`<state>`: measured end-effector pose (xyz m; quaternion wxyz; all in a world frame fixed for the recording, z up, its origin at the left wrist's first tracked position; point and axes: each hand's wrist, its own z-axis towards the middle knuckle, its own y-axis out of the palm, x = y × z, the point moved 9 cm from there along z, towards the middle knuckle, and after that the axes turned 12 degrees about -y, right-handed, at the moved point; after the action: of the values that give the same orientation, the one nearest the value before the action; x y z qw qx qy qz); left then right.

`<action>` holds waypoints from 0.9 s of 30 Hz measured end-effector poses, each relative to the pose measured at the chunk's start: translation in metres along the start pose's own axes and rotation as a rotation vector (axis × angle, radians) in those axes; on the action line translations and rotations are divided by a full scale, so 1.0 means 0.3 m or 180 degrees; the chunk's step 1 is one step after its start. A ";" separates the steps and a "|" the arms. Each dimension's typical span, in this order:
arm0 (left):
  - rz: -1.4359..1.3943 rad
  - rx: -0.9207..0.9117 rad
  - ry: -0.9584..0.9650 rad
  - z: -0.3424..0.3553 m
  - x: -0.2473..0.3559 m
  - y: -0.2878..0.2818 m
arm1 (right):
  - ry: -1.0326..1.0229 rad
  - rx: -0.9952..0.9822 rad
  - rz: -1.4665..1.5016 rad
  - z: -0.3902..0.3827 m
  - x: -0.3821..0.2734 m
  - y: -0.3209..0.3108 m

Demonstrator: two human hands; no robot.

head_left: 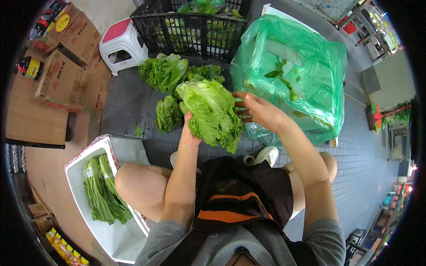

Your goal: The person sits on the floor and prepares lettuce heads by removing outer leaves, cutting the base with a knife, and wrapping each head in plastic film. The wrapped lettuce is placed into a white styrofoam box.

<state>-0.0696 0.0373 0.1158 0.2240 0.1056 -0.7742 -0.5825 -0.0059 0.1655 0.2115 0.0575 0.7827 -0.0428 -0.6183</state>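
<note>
A large head of leafy green lettuce (211,113) is held up in front of me. My left hand (191,131) grips it from the lower left, most of its fingers hidden beneath the leaves. My right hand (262,111) is at the lettuce's right side with its fingers stretched and apart; whether the fingertips touch the leaves I cannot tell. More lettuce lies on the dark floor beyond: a big head (163,72) at the back left, another (205,73) partly covered behind the held one, and a smaller one (168,114) to the left.
A foam box lined with a green plastic bag (326,66) stands at right, loose leaves inside. Behind is a black crate (191,37) of greens. A white stool (122,46) and cardboard boxes (66,84) stand left. Nearer, a white foam box (82,213) contains bundled greens (102,190).
</note>
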 end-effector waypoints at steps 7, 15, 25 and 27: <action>0.0424 -0.0090 0.0570 -0.035 0.082 0.072 | -0.1269 0.0695 -0.0856 -0.045 -0.045 0.004; 0.0417 -0.0187 0.0902 -0.019 0.136 0.077 | -0.1596 0.0588 -0.1451 -0.102 0.099 0.104; 0.0858 0.0142 0.1048 -0.039 0.166 0.006 | 0.0089 -0.1069 -0.4158 -0.275 0.893 -0.204; 0.0768 0.0252 0.0948 -0.032 0.155 -0.003 | 0.0541 -0.1404 -0.4840 -0.333 0.987 -0.151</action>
<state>-0.1061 0.0090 0.1276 0.3999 0.1059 -0.7619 -0.4984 0.1598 0.1731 -0.0572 -0.2235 0.6125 0.6310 -0.4204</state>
